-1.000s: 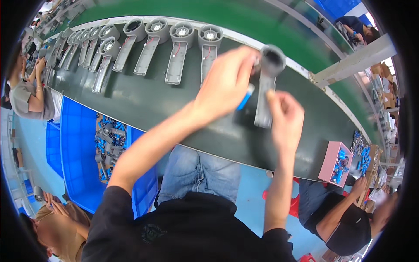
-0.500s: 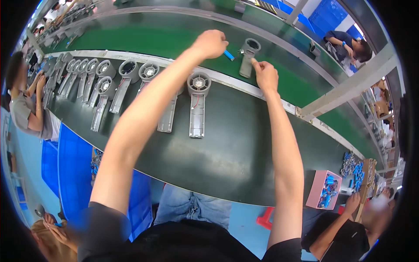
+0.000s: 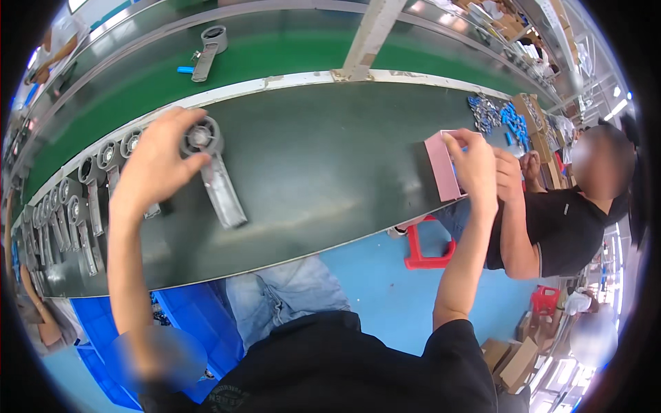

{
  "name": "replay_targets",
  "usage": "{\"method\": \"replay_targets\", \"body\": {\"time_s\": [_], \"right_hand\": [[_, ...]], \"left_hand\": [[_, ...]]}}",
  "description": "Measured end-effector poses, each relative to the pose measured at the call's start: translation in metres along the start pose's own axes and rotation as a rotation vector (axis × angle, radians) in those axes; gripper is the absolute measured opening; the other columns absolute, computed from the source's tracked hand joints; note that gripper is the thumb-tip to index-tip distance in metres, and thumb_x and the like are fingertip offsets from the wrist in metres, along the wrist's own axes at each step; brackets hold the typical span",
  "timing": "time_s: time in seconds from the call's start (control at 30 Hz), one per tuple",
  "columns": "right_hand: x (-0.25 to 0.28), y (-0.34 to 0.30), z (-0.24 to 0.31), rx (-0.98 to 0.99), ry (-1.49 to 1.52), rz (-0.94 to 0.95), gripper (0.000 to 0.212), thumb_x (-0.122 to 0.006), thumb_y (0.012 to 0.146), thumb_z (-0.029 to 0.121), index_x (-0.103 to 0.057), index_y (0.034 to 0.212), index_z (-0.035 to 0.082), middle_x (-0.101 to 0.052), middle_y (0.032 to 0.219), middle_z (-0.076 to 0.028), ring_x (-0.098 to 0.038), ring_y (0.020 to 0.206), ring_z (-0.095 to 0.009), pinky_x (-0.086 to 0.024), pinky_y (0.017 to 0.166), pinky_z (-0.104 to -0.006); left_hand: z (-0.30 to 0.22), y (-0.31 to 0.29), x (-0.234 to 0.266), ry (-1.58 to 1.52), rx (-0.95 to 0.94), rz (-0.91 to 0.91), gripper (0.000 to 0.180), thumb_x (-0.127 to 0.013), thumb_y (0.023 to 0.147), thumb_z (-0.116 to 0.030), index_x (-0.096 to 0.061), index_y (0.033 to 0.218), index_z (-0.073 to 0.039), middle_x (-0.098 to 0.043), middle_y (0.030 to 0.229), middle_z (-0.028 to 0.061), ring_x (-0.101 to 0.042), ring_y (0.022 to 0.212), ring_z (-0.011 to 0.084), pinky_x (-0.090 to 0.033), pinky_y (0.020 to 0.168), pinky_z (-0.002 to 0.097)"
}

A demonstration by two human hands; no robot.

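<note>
From my station I see the gray fan body [image 3: 225, 196] lying just right of my left hand [image 3: 160, 157], its round head between the thumb and fingers, its long axis running from there toward the wearer's side of the bench and slightly rightward. The left hand is plainly the nearer one; its fingers curl about the head's rim, but blur means I cannot tell whether they grip or merely surround it. Well to the right, my right hand [image 3: 474, 165] reaches over the pink box [image 3: 441, 168]; its fingertips are hidden, so I cannot tell what, if anything, they hold. A co-worker's hand [image 3: 508, 175] is just beside it. Half a second ago both hands were over the green belt [image 3: 289, 51]; now a second fan body [image 3: 204, 62] lies there, beyond my left grip and free of both hands.
</note>
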State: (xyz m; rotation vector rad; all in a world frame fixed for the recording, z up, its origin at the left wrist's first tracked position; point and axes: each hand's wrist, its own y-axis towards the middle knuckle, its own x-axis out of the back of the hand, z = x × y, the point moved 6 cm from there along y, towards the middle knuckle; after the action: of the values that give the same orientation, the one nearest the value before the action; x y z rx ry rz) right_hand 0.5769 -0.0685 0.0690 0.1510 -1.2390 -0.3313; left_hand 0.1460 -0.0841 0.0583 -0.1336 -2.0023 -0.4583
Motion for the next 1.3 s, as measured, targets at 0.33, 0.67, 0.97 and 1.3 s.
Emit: {"method": "replay_targets", "body": {"time_s": [0.33, 0.67, 0.97, 1.3], "right_hand": [[0.016, 0.018, -0.094, 0.030, -0.176, -0.124, 0.042, -0.073, 0.081, 0.029, -0.068, 0.111, 0.001, -0.070, 0.105, -0.020, -0.069, 0.095, -0.031, -0.052, 0.084, -0.0381], [-0.020, 0.039, -0.122, -0.106, -0.032, -0.079, 0.031, -0.069, 0.084, 0.032, -0.073, 0.101, 0.006, -0.073, 0.096, -0.014, -0.069, 0.093, -0.033, -0.052, 0.083, -0.0411], [0.035, 0.001, -0.045, 0.131, 0.483, -0.402, 0.017, -0.065, 0.093, 0.014, -0.070, 0.105, 0.002, -0.067, 0.080, -0.001, -0.056, 0.061, -0.008, -0.041, 0.053, -0.0219], [-0.060, -0.092, 0.120, 0.047, 1.747, 0.387, 0.024, -0.058, 0.098, 0.012, -0.058, 0.118, 0.000, -0.066, 0.095, -0.007, -0.047, 0.054, -0.002, -0.037, 0.048, -0.0158]], "left_hand": [[-0.075, -0.030, -0.062, -0.278, -0.057, 0.107, 0.053, -0.071, 0.075, -0.007, -0.057, 0.126, 0.002, -0.058, 0.122, 0.0169, -0.053, 0.114, 0.0341, -0.041, 0.101, 0.0402], [-0.068, -0.039, -0.061, -0.274, -0.010, 0.082, 0.050, -0.070, 0.081, -0.011, -0.057, 0.129, -0.004, -0.055, 0.131, 0.0153, -0.052, 0.122, 0.0329, -0.042, 0.103, 0.0389], [-0.068, -0.042, -0.048, -0.286, 0.018, -0.061, 0.037, -0.067, 0.086, -0.012, -0.063, 0.121, -0.002, -0.058, 0.127, 0.0159, -0.056, 0.117, 0.0323, -0.044, 0.100, 0.0385], [-0.110, -0.046, -0.036, -0.975, -0.162, -0.460, 0.042, -0.075, 0.080, -0.010, -0.067, 0.121, -0.004, -0.065, 0.122, 0.0143, -0.062, 0.112, 0.0263, -0.050, 0.091, 0.0361]]}}
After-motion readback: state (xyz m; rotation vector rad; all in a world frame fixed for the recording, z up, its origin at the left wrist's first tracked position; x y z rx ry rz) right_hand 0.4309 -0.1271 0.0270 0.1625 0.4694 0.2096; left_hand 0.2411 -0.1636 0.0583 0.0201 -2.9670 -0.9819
